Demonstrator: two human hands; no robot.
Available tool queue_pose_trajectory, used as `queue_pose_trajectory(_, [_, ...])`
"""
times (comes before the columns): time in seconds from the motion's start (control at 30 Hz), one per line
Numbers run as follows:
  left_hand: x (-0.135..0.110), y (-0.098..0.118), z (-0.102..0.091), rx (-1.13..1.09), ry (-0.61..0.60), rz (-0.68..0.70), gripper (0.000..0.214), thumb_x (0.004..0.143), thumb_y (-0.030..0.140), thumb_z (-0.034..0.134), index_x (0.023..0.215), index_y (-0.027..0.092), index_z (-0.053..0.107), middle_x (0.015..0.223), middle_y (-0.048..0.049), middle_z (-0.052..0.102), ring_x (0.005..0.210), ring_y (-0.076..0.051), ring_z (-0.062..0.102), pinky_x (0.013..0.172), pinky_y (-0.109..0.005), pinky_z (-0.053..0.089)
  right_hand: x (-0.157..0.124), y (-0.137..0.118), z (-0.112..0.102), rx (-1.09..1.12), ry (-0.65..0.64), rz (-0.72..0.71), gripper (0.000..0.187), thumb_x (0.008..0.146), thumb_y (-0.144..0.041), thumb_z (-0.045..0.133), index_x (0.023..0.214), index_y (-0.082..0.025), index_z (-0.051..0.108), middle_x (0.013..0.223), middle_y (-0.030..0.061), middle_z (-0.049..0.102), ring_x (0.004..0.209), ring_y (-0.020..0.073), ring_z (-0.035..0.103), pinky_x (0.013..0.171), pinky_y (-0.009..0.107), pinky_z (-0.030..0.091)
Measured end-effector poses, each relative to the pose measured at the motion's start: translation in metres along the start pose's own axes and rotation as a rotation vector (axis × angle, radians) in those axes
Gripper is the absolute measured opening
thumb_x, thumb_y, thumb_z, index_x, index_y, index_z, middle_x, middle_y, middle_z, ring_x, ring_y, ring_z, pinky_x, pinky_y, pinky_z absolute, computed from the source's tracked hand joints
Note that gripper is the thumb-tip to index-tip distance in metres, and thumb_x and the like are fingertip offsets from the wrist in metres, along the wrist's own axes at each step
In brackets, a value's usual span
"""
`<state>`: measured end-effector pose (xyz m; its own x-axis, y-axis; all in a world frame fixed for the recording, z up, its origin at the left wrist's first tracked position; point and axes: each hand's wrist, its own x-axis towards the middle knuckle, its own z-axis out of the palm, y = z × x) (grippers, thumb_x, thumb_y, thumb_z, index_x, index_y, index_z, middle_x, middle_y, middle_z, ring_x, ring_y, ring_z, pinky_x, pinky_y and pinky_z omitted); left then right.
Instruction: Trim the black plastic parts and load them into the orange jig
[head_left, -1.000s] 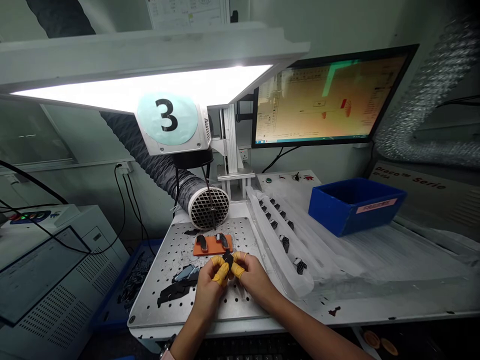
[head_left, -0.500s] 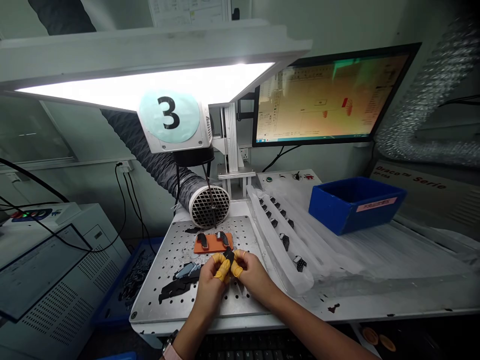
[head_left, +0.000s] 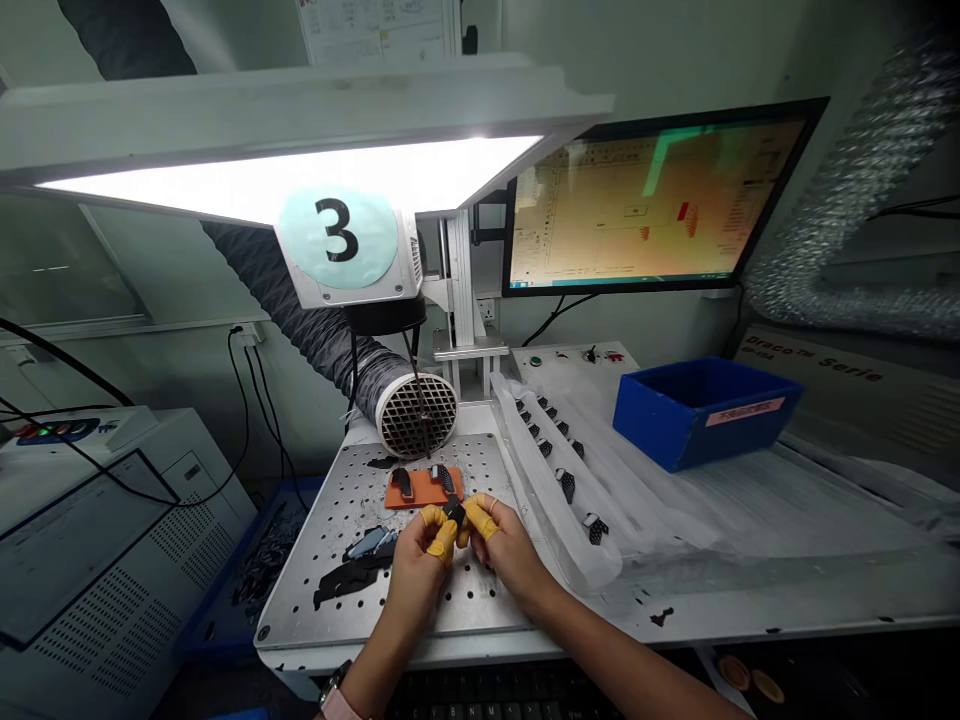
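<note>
Several yellow finger cots (head_left: 442,542) are capping the fingertips of the left hand (head_left: 415,572) and the right hand (head_left: 506,553), and both hands are pinching a small black piece (head_left: 453,514) between them, their fingertips nearly meeting around it. From the head view, the piece is hanging above a perforated metal plate (head_left: 360,510), just in front of an orange block (head_left: 424,491) that is carrying two black parts (head_left: 403,483). Long black strips (head_left: 352,582) and a grey-blue piece (head_left: 371,545) are lying just left of the left hand. The hands are working above the plate, with its front edge below them and its right edge near a clear plastic tray (head_left: 536,470) that is holding a row of black parts (head_left: 566,486). A blue tray of dark scraps (head_left: 262,582) is sitting below the plate's left edge, while a blue bin (head_left: 701,415) is standing well to the right on the table (head_left: 787,590).
</note>
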<state>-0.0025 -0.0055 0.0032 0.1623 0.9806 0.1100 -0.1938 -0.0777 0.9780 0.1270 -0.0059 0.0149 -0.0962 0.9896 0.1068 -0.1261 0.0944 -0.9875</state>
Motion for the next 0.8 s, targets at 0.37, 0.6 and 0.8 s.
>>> queue_pose_trajectory(0.37, [0.0003, 0.0032, 0.0018, 0.038, 0.013, -0.030, 0.017, 0.074, 0.031, 0.062, 0.072, 0.016, 0.055, 0.059, 0.0038, 0.054, 0.046, -0.006, 0.035, 0.041, -0.017, 0.022, 0.0009, 0.0028, 0.0007, -0.101, -0.025, -0.024, 0.012, 0.082, -0.027, 0.050, 0.073, -0.018, 0.052, 0.060, -0.0020, 0.053, 0.047, 0.0102, 0.041, 0.045, 0.022, 0.033])
queue_pose_trajectory(0.6, [-0.0012, 0.0054, 0.0046, 0.020, 0.031, -0.050, 0.019, 0.072, 0.032, 0.063, 0.070, 0.016, 0.053, 0.057, 0.0038, 0.054, 0.043, -0.005, 0.033, 0.040, -0.017, 0.021, -0.0020, 0.0003, 0.0009, -0.141, -0.018, -0.020, 0.012, 0.081, -0.028, 0.051, 0.073, -0.019, 0.052, 0.061, -0.0026, 0.053, 0.047, 0.0105, 0.041, 0.047, 0.022, 0.034])
queue_pose_trajectory(0.8, [-0.0018, 0.0060, 0.0031, 0.031, 0.014, -0.037, 0.016, 0.072, 0.030, 0.062, 0.070, 0.015, 0.055, 0.057, 0.0042, 0.053, 0.043, -0.005, 0.032, 0.040, -0.017, 0.021, -0.0010, 0.0004, 0.0017, -0.122, -0.016, -0.041, 0.014, 0.081, -0.030, 0.052, 0.071, -0.019, 0.051, 0.060, -0.0019, 0.052, 0.052, 0.0119, 0.045, 0.047, 0.022, 0.034])
